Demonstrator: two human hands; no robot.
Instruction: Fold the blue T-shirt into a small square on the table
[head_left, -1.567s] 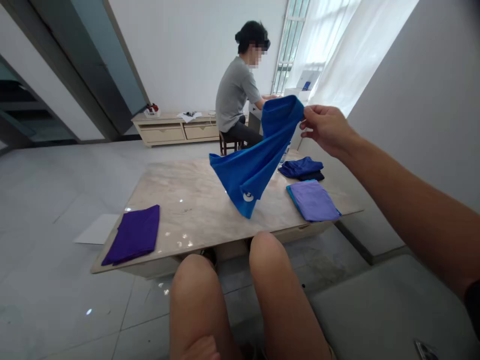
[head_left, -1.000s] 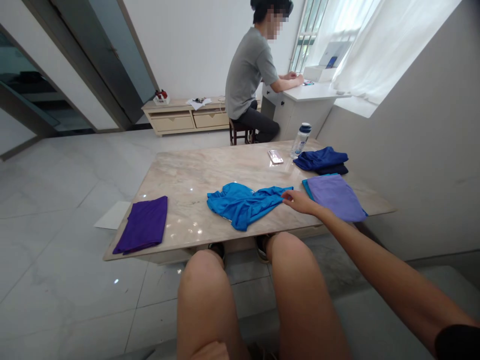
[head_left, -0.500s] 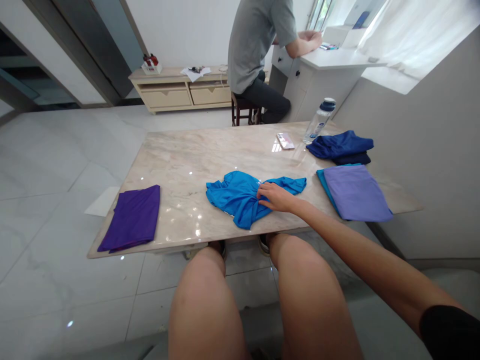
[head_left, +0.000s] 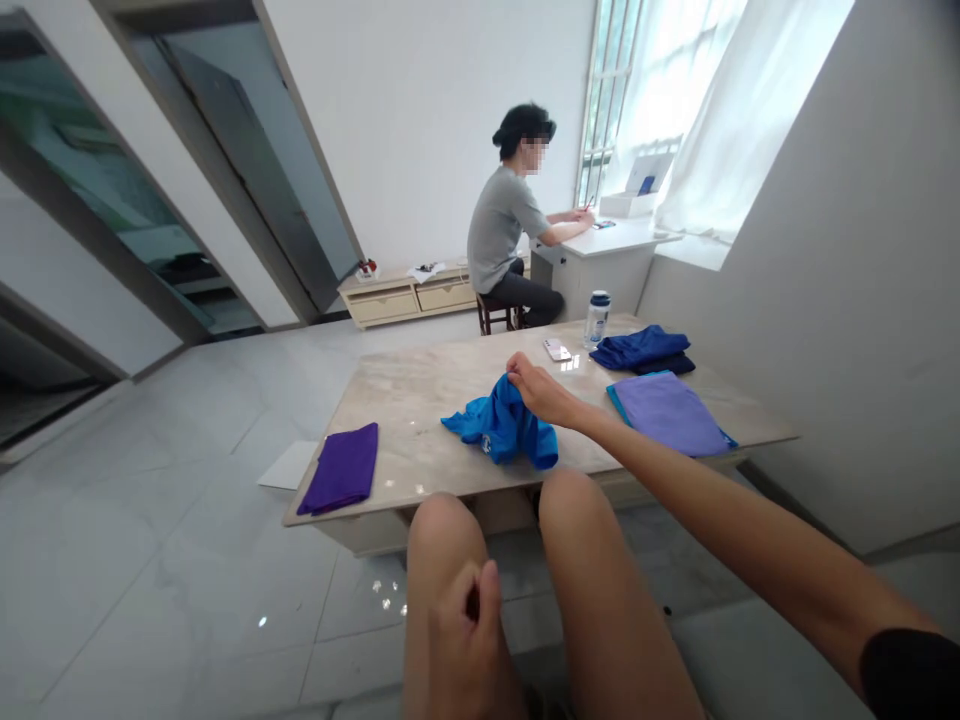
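A bright blue garment, apparently a T-shirt (head_left: pixel 499 425), hangs bunched from my right hand (head_left: pixel 541 388). Its upper part is pinched between thumb and fingers and raised, while the lower folds still rest on the marble table (head_left: pixel 420 375). A small white print shows low on the cloth. Over my left knee is my left hand (head_left: pixel 465 630), slightly blurred, its fingers loosely curled with the thumb alongside. I see nothing in it, and it is apart from the garment.
Folded purple cloth (head_left: pixel 343 468) lies at the table's left end. To the right are a lavender folded cloth (head_left: pixel 667 412) over a teal one, dark blue clothes (head_left: pixel 641 347), a water bottle (head_left: pixel 597 318) and a phone (head_left: pixel 557 350). Beyond, a person (head_left: pixel 506 225) sits at a white desk.
My right hand has lifted part of the blue garment, which lay spread on the table. My left hand has come into view from below. The view has tilted up.
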